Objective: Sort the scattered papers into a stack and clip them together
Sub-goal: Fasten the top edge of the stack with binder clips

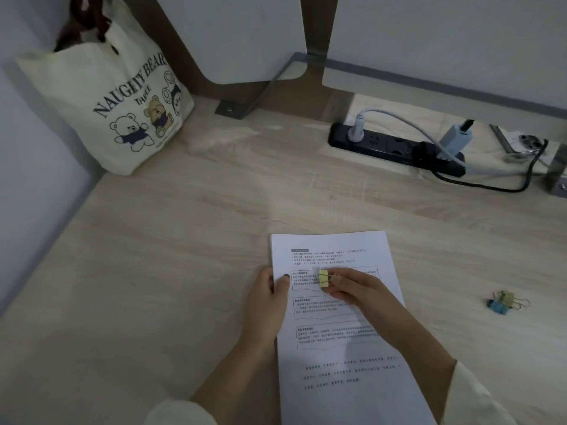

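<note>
1. Papers, squared into one stack of printed sheets, lie on the desk directly before me, boxed text uppermost.
2. My left hand grips the stack's left edge, thumb on top, so that the sheets cannot slide apart.
3. My right hand pinches a yellow clip by its wire handles, over the middle of the top sheet. It bites no edge, so I judge the clipping not yet done.
4. Spare clips, one blue and one gold, rest well apart to the right.
5. Farther back lie a power strip and, in the left corner, a tote bag.
</note>
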`<state>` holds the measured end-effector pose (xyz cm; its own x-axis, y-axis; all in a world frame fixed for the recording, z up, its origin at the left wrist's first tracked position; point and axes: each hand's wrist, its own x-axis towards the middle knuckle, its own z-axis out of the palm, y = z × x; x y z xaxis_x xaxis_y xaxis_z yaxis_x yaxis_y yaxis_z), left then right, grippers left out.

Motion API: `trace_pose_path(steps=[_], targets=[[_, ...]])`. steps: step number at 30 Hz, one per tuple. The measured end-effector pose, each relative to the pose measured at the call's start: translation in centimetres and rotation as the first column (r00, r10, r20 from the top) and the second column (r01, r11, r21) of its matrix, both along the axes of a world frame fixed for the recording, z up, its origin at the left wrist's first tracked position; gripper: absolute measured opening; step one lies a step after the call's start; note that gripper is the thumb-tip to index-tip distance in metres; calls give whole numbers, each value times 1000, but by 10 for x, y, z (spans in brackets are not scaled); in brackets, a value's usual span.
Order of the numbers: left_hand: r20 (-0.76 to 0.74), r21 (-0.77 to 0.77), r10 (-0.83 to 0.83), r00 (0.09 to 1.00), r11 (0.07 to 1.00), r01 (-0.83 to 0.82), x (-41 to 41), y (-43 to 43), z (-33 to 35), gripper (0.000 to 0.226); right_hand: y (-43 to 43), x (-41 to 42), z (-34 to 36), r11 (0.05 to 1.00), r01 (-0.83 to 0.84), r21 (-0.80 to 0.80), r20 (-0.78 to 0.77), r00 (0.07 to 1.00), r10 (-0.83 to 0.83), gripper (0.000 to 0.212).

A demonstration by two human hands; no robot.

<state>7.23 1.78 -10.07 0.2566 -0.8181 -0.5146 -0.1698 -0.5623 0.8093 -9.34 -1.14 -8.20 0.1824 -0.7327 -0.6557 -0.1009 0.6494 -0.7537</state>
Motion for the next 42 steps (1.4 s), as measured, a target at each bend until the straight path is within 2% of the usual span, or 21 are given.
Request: trace_pose_path(steps=[3,6,13,20,22,24,25,26,28,29,30,35,38,42], targets=[[13,-39,8,1000,999,-7,9,-14,-2,19,2,1,1,1000,-10,-17,-23,1000,10,18],[48,-75,15,999,997,-11,18,-32,-7,14,2,1,2,1000,-17,-18,-40,999,16,18],[95,-70,17,995,997,-11,21,-38,-18,11,-2,4,5,1000,-17,2,-39,999,17,18],[79,-54,23,997,998,-18,18,-35,-2,9,-24,20,24,993,-96,-72,-82,993,90,18],[255,2,-48,966,999,49,21,-34,9,18,-28,23,27,988,-130,-86,-113,986,120,19],[501,27,-107,859,994,108,24,-30,22,31,-31,25,29,983,-159,-98,-133,980,145,19],[527,-19,-91,845,993,119,23,-27,28,33,-31,26,30,981,-165,-100,-130,980,152,19],[471,-60,-90,877,989,134,22,-26,35,31,-32,26,32,981,-169,-99,-117,981,157,18],[159,-125,-121,980,982,142,15,-24,42,21,-33,28,35,975,-196,-102,-91,978,187,19],[21,-143,-147,989,978,149,10,-23,42,15,-34,29,37,969,-222,-111,-85,973,213,20],[-49,-167,-156,986,975,146,7,-23,42,11,-34,29,38,961,-246,-123,-81,968,237,21],[-152,-240,-131,980,966,92,0,-20,36,16,-37,27,40,945,-308,-113,-101,949,298,24],[-161,-240,-127,979,967,86,-1,-18,35,16,-38,25,41,889,-446,-99,-188,886,424,35],[-154,-212,-144,977,971,110,0,-17,35,17,-38,24,38,884,-451,-124,-178,886,428,38]])
